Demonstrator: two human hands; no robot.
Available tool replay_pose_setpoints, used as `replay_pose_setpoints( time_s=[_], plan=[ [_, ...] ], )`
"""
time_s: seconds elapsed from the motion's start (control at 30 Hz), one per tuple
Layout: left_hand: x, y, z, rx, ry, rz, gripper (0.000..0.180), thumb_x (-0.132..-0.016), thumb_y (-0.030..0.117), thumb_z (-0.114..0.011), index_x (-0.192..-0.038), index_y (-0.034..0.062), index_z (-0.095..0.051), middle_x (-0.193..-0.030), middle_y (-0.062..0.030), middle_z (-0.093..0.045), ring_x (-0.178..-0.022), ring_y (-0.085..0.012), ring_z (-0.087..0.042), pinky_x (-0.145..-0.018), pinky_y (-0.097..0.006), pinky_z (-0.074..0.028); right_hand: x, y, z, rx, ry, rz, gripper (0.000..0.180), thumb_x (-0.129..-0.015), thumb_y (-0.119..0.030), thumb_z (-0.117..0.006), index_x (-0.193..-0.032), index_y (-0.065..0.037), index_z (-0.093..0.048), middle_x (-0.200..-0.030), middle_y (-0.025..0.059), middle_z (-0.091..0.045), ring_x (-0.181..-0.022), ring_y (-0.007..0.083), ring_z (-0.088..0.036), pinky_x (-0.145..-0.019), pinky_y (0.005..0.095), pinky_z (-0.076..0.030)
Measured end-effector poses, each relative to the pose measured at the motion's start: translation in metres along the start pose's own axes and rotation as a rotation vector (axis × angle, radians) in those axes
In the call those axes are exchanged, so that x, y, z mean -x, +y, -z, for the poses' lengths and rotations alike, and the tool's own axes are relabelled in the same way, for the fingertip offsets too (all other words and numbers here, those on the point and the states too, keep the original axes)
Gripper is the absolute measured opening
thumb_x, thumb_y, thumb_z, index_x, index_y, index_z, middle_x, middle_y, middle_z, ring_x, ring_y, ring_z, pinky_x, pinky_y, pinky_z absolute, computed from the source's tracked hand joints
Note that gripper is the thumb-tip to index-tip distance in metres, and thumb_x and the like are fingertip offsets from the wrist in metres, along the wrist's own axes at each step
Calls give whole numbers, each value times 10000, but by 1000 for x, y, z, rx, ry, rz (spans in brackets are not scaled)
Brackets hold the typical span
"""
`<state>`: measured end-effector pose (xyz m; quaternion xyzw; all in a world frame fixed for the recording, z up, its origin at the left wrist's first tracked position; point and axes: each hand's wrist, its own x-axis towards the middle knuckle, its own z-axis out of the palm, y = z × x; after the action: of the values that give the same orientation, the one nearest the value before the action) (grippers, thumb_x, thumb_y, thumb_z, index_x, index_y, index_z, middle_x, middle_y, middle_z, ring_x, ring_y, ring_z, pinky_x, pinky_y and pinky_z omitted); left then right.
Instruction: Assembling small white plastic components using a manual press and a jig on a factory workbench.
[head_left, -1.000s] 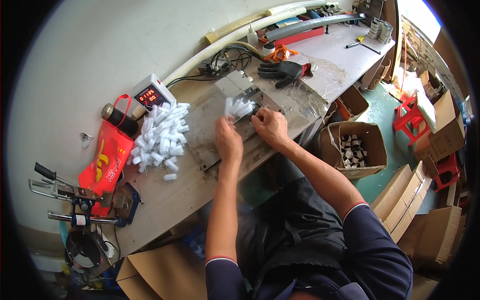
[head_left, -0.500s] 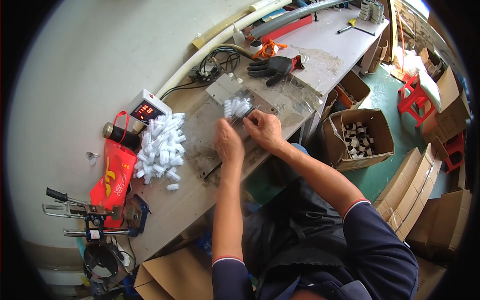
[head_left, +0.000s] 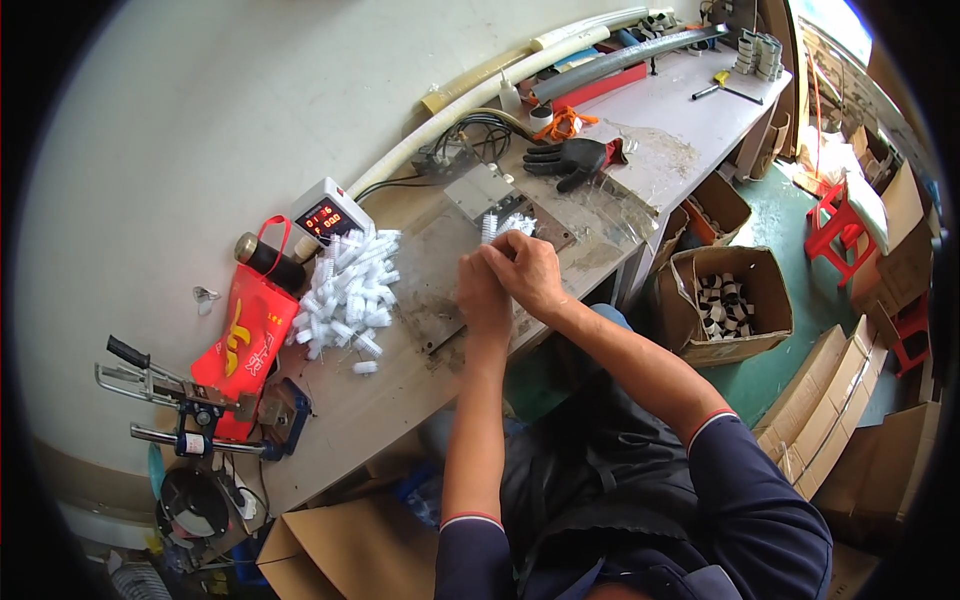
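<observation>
Both of my hands meet over the front part of a worn metal plate on the bench. My left hand (head_left: pixel 484 292) is closed, thumb side toward the right hand, and its fingertips are hidden. My right hand (head_left: pixel 528 272) is curled, with thumb and fingers pinched together against the left. Whatever lies between the fingers cannot be made out. Just beyond them, a small group of short white ribbed pieces (head_left: pixel 489 228) stands before a metal block (head_left: pixel 480 192). Left of my hands lies a large heap of similar white pieces (head_left: pixel 345 290).
A digital counter box (head_left: pixel 330 208), a dark flask (head_left: pixel 268 262) and a red bag (head_left: pixel 243 335) sit left. A black glove (head_left: pixel 570 160) lies beyond the block. Right of the bench, a carton (head_left: pixel 735 348) holds ring-shaped pieces. A lever clamp (head_left: pixel 200 410) stands at the bench's left end.
My hands were apart and have come together, the left one moving right toward the right one. The whole view has shifted slightly. The counter's lit display reads differently.
</observation>
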<state>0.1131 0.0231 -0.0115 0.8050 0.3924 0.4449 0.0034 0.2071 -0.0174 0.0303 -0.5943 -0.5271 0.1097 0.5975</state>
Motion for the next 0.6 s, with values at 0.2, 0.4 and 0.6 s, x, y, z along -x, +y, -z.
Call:
replay_pose_setpoints(
  time_s=[0.2,0.4,0.6],
  plan=[
    [1,0,-1,3,42,46,152,-946,100,-621,-1069,82,-533,-972,-128,-569,-902,-355,-619,-714,-475,-527,-14,-10,-2,71,-35,-393,326,-884,-369,-739,-949,-52,-778,-848,161,-761,-843,332,-745,-780,430,-571],
    [1,-4,-3,-60,85,-33,289,-921,37,-637,-1185,42,-519,-970,-134,-558,-900,-355,-635,-731,-445,-567,-21,-1,-4,25,-84,-465,339,-871,-363,-754,-874,-25,-791,-819,163,-760,-786,294,-750,-757,405,-576],
    [1,0,3,-2,59,-50,289,-902,6,-620,-1179,33,-542,-1015,-148,-578,-929,-371,-637,-742,-459,-555,-30,4,2,-440,-148,-666,182,-842,-137,-781,-787,17,-701,-648,37,-629,-529,113,-556,-481,271,-434]
  ],
)
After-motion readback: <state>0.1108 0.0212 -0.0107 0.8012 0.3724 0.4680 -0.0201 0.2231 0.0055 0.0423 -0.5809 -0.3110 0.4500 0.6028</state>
